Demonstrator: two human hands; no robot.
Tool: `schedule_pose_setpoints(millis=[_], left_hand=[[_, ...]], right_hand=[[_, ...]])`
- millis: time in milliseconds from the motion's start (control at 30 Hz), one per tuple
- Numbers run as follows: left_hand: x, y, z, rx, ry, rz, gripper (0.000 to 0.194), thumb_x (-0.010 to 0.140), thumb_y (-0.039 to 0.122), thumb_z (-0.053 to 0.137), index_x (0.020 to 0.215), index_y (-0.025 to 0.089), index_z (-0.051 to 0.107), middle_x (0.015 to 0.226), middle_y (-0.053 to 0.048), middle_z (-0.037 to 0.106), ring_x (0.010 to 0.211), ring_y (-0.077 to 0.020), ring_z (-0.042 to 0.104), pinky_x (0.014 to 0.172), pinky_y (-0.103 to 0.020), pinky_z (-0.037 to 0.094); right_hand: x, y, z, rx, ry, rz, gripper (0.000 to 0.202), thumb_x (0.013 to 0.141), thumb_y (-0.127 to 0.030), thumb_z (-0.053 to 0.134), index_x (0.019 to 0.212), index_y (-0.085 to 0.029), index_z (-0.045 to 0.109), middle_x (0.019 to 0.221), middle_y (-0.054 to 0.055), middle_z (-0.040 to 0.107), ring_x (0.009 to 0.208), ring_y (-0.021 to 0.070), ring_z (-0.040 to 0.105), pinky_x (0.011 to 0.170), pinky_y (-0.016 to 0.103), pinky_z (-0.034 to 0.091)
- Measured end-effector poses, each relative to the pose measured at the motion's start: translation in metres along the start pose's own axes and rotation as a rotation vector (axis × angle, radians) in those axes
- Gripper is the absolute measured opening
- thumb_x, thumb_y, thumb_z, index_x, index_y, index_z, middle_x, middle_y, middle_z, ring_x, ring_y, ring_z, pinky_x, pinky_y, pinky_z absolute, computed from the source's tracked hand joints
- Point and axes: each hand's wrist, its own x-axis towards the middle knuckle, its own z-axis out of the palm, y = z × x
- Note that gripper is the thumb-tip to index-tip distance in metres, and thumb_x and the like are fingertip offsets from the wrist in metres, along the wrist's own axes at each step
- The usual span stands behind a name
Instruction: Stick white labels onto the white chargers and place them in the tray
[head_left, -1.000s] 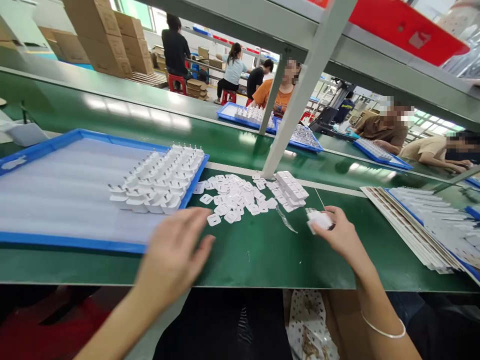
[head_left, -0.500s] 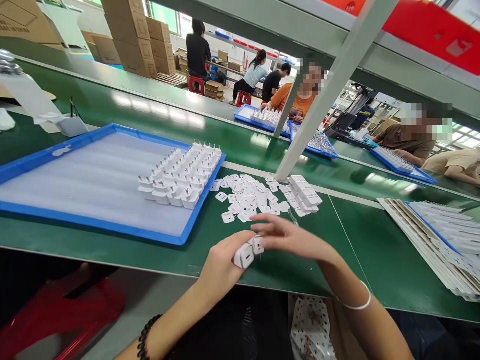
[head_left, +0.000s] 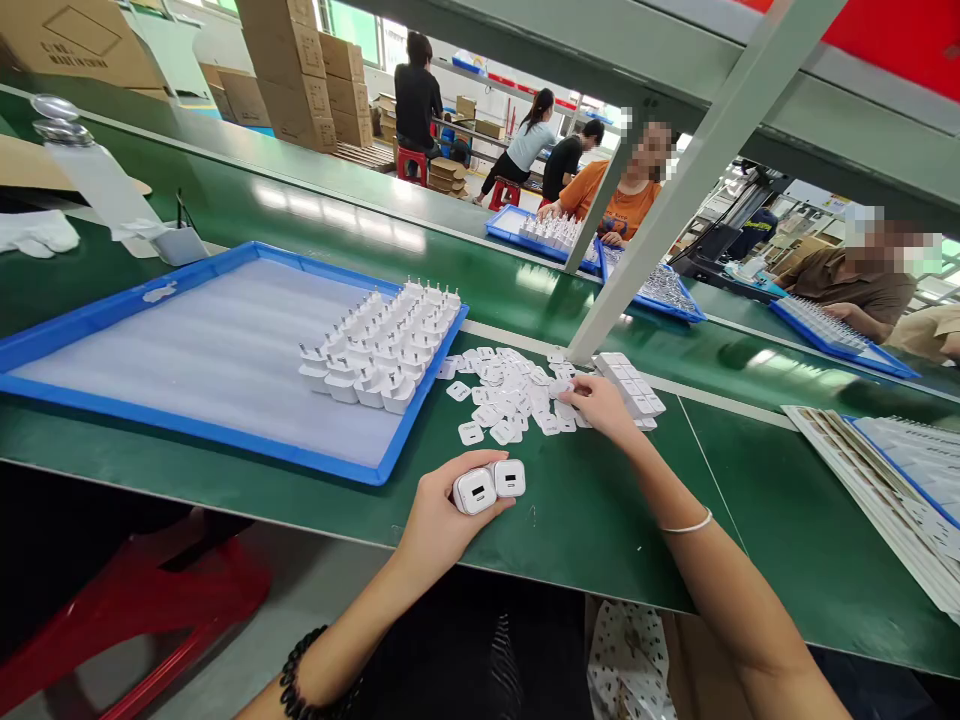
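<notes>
Two white USB charger housings [head_left: 475, 491] sit side by side in my left hand [head_left: 442, 510], their slotted faces turned up toward me. My right hand [head_left: 604, 405] reaches to the right side of a loose pile of white cover plates [head_left: 510, 390], thumb and fingers pinched on one small white cover plate [head_left: 561, 387]. Just behind that hand stands a block of white housings [head_left: 630, 385]. Left of the pile, a blue-rimmed tray [head_left: 315, 465] carries rows of white plug adapters [head_left: 382, 345] with metal pins pointing up.
A slanted metal post [head_left: 675, 190] rises behind the pile. Stacked sheets [head_left: 870, 500] lie at the right edge. A white glove [head_left: 37, 233] and a metal-topped dispenser [head_left: 97, 170] are at the far left. Several people sit across the green bench [head_left: 300, 510].
My right hand has left the housings in my left hand and moved out to the pile, closing on a cover plate. My left hand has tilted the housings' faces upward.
</notes>
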Motion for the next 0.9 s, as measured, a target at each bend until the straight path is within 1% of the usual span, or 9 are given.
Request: schedule_pose_setpoints(millis=[133,233,333,433,533,633,800,833,900], left_hand=[[0.002,0.004,-0.001,-0.049,-0.054,0.028,0.034,0.07,0.023,0.081,0.103,0.022,0.071,0.121,-0.011,0.07,0.114,-0.0285,0.064,0.096,-0.04,0.052],[0.006,0.007,0.002,-0.035,-0.147,0.101,0.034,0.067,0.019,0.083,0.1,0.021,0.073,0.133,-0.013,0.063,0.129,-0.0314,0.054,0.105,-0.044,0.046],[0.008,0.008,0.006,-0.038,-0.209,0.141,0.036,0.067,0.02,0.084,0.101,0.021,0.073,0.126,-0.012,0.067,0.121,-0.0301,0.06,0.1,-0.043,0.049],[0.009,0.01,0.008,-0.055,-0.246,0.144,0.037,0.066,0.021,0.084,0.101,0.02,0.073,0.109,-0.009,0.073,0.102,-0.0256,0.068,0.09,-0.038,0.054],[0.008,0.012,0.007,-0.048,-0.235,0.092,0.035,0.067,0.022,0.083,0.1,0.019,0.073,0.103,-0.008,0.074,0.094,-0.0239,0.069,0.084,-0.035,0.055],[0.007,0.014,0.006,-0.035,-0.221,0.062,0.035,0.068,0.022,0.083,0.101,0.019,0.073,0.106,-0.009,0.073,0.096,-0.0251,0.068,0.085,-0.037,0.055],[0.006,0.012,0.007,-0.045,-0.145,0.098,0.035,0.07,0.022,0.082,0.104,0.021,0.073,0.11,-0.009,0.072,0.102,-0.0261,0.068,0.091,-0.038,0.054],[0.006,0.012,0.007,-0.041,-0.123,0.108,0.034,0.071,0.022,0.082,0.104,0.021,0.073,0.11,-0.009,0.072,0.102,-0.0258,0.068,0.091,-0.038,0.054],[0.004,0.011,0.007,-0.019,-0.077,0.131,0.032,0.073,0.023,0.08,0.103,0.021,0.073,0.109,-0.008,0.073,0.102,-0.0249,0.068,0.091,-0.037,0.054]], right_hand=[[-0.025,-0.014,-0.013,0.206,-0.139,-0.091,0.032,0.078,-0.05,0.065,0.077,-0.018,0.06,0.064,0.001,0.064,0.061,0.0173,0.059,0.061,0.031,0.047],[-0.053,-0.026,-0.012,0.322,-0.31,-0.141,0.036,0.075,-0.052,0.068,0.083,-0.018,0.064,0.067,0.003,0.069,0.058,0.0169,0.061,0.059,0.031,0.049],[-0.078,-0.032,-0.002,0.452,-0.441,-0.163,0.033,0.082,-0.047,0.067,0.097,-0.019,0.063,0.07,0.001,0.069,0.058,0.0158,0.061,0.057,0.029,0.05],[-0.091,-0.034,0.007,0.548,-0.493,-0.151,0.023,0.088,-0.041,0.064,0.097,-0.022,0.054,0.062,-0.004,0.064,0.054,0.0131,0.059,0.054,0.026,0.047],[-0.091,-0.034,0.007,0.602,-0.471,-0.09,0.027,0.088,-0.044,0.064,0.089,-0.023,0.047,0.061,-0.003,0.066,0.054,0.0154,0.063,0.05,0.025,0.047],[-0.089,-0.035,-0.002,0.631,-0.388,-0.09,0.03,0.085,-0.047,0.067,0.086,-0.023,0.049,0.067,0.001,0.071,0.061,0.0194,0.069,0.051,0.027,0.05],[-0.091,-0.037,-0.013,0.57,-0.143,-0.212,0.024,0.079,-0.042,0.075,0.076,-0.022,0.062,0.063,-0.002,0.058,0.057,0.0146,0.055,0.054,0.028,0.046],[-0.092,-0.038,-0.014,0.579,-0.132,-0.219,0.023,0.078,-0.041,0.076,0.075,-0.022,0.063,0.064,-0.002,0.056,0.058,0.0142,0.053,0.054,0.028,0.045],[-0.095,-0.039,-0.014,0.645,-0.226,-0.189,0.021,0.08,-0.039,0.075,0.076,-0.022,0.064,0.071,0.0,0.058,0.063,0.0148,0.054,0.054,0.027,0.045]])
